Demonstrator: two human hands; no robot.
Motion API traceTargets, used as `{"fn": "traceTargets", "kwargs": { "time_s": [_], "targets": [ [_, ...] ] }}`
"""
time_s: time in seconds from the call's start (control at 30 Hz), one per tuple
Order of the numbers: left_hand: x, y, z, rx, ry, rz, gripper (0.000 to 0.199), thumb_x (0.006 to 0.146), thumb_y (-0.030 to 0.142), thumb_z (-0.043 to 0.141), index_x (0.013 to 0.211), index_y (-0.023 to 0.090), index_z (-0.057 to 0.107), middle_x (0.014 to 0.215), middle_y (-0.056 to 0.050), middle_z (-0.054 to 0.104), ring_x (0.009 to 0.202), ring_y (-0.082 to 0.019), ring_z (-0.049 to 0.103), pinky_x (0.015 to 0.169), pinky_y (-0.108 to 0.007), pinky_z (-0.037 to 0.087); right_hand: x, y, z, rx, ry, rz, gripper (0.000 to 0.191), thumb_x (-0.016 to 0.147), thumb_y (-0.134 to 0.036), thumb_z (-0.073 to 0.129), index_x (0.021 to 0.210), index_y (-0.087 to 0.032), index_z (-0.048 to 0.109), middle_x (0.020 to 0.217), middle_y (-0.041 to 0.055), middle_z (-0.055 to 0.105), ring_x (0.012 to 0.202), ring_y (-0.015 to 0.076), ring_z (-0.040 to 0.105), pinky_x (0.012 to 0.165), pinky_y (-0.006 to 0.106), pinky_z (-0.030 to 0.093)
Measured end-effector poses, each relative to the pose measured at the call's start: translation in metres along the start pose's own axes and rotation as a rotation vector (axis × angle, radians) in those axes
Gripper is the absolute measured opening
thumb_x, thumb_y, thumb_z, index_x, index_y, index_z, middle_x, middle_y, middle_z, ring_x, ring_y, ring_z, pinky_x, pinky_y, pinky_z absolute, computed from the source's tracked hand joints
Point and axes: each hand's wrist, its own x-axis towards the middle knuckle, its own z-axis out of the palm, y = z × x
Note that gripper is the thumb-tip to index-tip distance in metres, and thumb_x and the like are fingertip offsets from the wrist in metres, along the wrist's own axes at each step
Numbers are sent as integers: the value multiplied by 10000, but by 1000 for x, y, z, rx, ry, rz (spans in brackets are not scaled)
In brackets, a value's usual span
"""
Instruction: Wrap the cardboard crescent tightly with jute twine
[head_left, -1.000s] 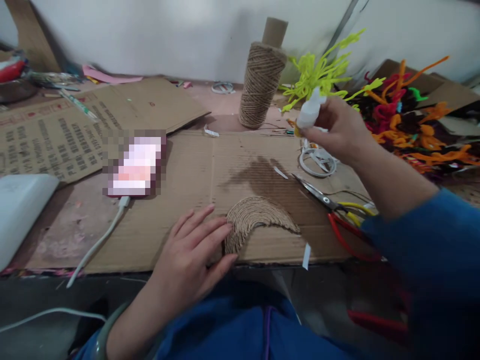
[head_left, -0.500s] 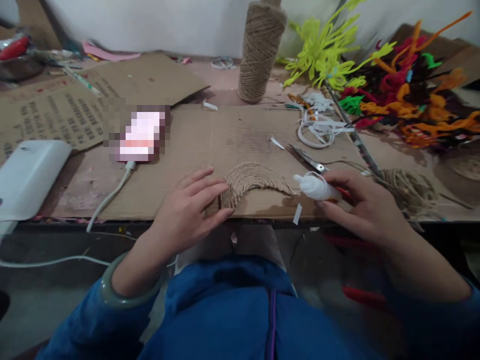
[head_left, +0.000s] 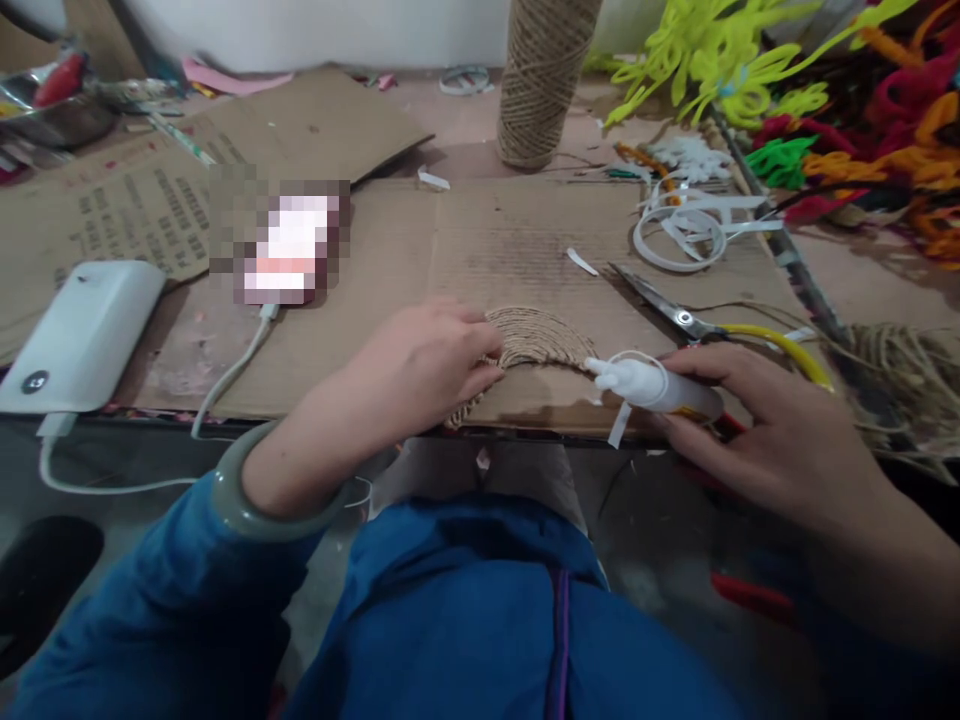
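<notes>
A half-ring of coiled twine lies on the cardboard sheet in the head view. My left hand covers its left part, with the fingers bent and the thumb close to the fingertips, closed on the twine. My right hand grips a white glue bottle on its side. The bottle's nozzle points left and comes to the right end of the half-ring; whether they touch I cannot tell. Scissors with a yellow handle lie just beyond my right hand.
A twine spool stands at the back. White strip coils and bright pipe-cleaner flowers sit at the right. Leftward are a phone on a cable and a white power bank. Loose twine lies far right.
My left hand has moved right over the half-ring, and its fingers have bent inward. The glue bottle's nozzle has come closer to the right end of the twine. The view has shifted.
</notes>
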Motion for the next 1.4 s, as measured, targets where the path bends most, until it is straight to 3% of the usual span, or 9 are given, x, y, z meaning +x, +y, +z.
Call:
{"fn": "traceTargets", "kwargs": {
  "time_s": [0.2, 0.47, 0.6, 0.73, 0.9, 1.07, 1.2, 1.4],
  "targets": [
    [8, 6, -5, 64, -86, 11, 186, 888, 243, 556, 786, 169, 692, 798, -41, 652, 713, -177, 610, 631, -289, 459, -2, 1, 2, 14, -9, 43, 232, 818, -330, 553, 1043, -355, 500, 891, 19, 668, 769, 289, 652, 618, 433, 514],
    [5, 1, -1, 37, -46, 7, 251, 911, 260, 513, 822, 179, 734, 854, -56, 676, 778, -193, 633, 702, -314, 496, -2, 2, 3, 6, -11, 69, 224, 819, -351, 544, 1042, -350, 522, 882, 30, 668, 768, 295, 652, 602, 436, 504],
    [6, 0, -2, 19, -3, -25, 205, 894, 320, 570, 927, 177, 713, 946, -68, 686, 867, -220, 648, 778, -346, 513, -12, 5, 2, 85, 39, 201, 267, 816, -380, 611, 1080, -358, 574, 949, 44, 687, 806, 291, 660, 626, 432, 508],
    [24, 3, 4, 64, 58, 20, 280, 861, 353, 619, 1070, 175, 668, 1089, -94, 667, 1029, -283, 628, 882, -401, 503, -23, 8, 0, 263, 94, 395, 315, 800, -443, 670, 1104, -395, 602, 1037, 41, 697, 876, 299, 672, 666, 448, 530],
    [52, 5, 11, 87, -61, 124, 310, 864, 299, 583, 1141, 172, 642, 1034, -96, 678, 976, -274, 641, 856, -386, 502, -23, 5, 1, 346, 73, 466, 305, 784, -453, 693, 1074, -377, 631, 996, 46, 703, 891, 291, 671, 620, 411, 557],
    [55, 5, 1, 29, -99, 99, 307, 831, 285, 589, 1105, 171, 669, 1010, -99, 670, 924, -261, 643, 798, -368, 506, -24, 3, 1, 464, 136, 552, 316, 749, -441, 732, 1043, -346, 670, 1024, 23, 708, 890, 238, 673, 632, 333, 562],
    [52, 4, -5, -255, 20, -12, 478, 742, 256, 663, 1209, 155, 642, 1113, -103, 678, 1004, -255, 625, 890, -380, 490, -18, -2, 0, 735, 262, 597, 301, 733, -397, 778, 1008, -300, 704, 987, -1, 731, 895, 170, 679, 767, 274, 551],
    [47, 6, 2, -1159, 146, -318, 561, 696, 270, 738, 1234, 159, 625, 1094, -108, 670, 900, -205, 643, 743, -323, 516, 5, -22, 18, 1223, 444, 458, 293, 688, -396, 834, 915, -256, 712, 845, -2, 749, 841, 161, 710, 827, 293, 589]
  ]
}}
